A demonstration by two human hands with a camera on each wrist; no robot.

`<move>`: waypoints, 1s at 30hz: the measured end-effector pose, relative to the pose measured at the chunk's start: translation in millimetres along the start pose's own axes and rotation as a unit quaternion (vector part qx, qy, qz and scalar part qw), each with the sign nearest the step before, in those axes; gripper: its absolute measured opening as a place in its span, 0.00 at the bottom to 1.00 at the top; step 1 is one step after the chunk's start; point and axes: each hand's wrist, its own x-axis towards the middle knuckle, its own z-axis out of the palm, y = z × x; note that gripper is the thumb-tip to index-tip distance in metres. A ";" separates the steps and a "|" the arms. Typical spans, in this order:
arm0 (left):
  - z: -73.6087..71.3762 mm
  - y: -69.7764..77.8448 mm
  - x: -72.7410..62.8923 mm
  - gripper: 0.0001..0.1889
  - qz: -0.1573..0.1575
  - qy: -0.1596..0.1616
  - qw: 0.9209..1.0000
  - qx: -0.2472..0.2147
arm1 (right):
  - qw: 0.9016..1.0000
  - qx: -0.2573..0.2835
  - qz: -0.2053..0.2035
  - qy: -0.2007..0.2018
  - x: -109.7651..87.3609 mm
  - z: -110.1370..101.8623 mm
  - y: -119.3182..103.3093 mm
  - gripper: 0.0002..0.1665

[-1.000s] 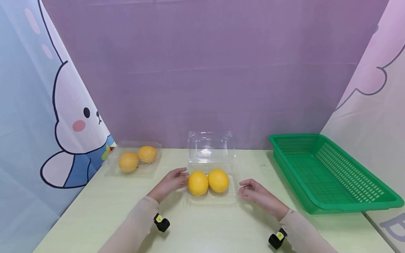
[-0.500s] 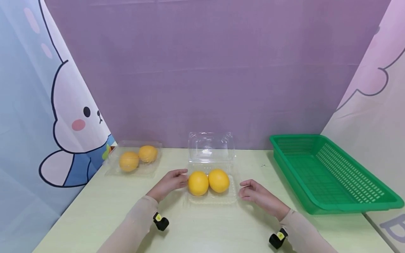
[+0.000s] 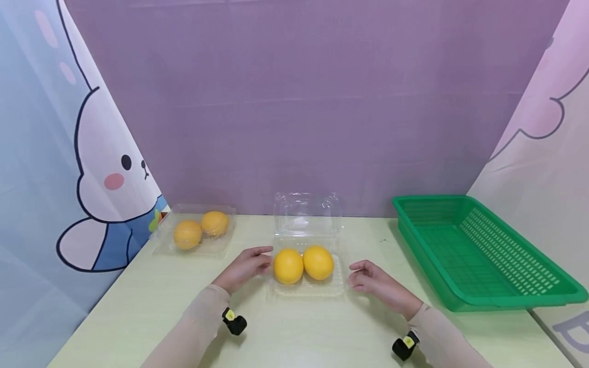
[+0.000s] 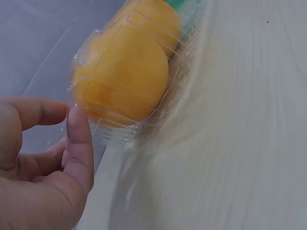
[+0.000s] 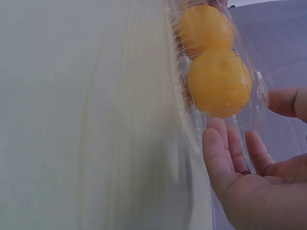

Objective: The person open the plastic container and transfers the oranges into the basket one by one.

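Note:
A clear plastic clamshell box (image 3: pixel 307 292) stands with its lid (image 3: pixel 307 213) raised at the middle of the table. Two oranges (image 3: pixel 288 266) sit side by side in its base. My left hand (image 3: pixel 246 267) is at the box's left side, fingers loosely bent; in the left wrist view its thumb (image 4: pixel 78 129) and forefinger come right to the plastic wall. At the opposite side is my right hand (image 3: pixel 379 287), fingers relaxed. The right wrist view has its fingertips (image 5: pixel 213 141) close against the box's side, below the nearer orange (image 5: pixel 219 82).
Back left on the table (image 3: pixel 294 337) lies another clear box (image 3: pixel 161 240) with two oranges (image 3: pixel 187 234) inside. A green plastic basket (image 3: pixel 460 301) with perforated walls takes up the right side. A purple cloth (image 3: pixel 303 102) hangs behind, with printed cloths on both sides.

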 end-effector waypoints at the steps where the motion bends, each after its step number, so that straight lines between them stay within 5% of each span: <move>1: 0.1 -0.6 0.7 0.27 -0.002 0.002 1.000 -0.004 | 1.000 -0.003 -0.002 0.001 -0.1 -0.5 0.1 0.32; 6: 0.1 -2.0 1.6 0.26 -0.008 0.008 1.000 -0.019 | 0.999 -0.021 -0.013 0.020 0.4 -1.5 -0.2 0.30; 15: -0.2 -1.9 -0.6 0.27 -0.007 0.011 0.999 -0.032 | 0.990 -0.074 0.007 0.122 4.6 -1.1 -9.7 0.29; 30: 0.0 -4.0 1.4 0.26 -0.007 0.011 0.999 -0.039 | 0.980 -0.117 -0.025 0.157 14.7 4.1 -27.0 0.23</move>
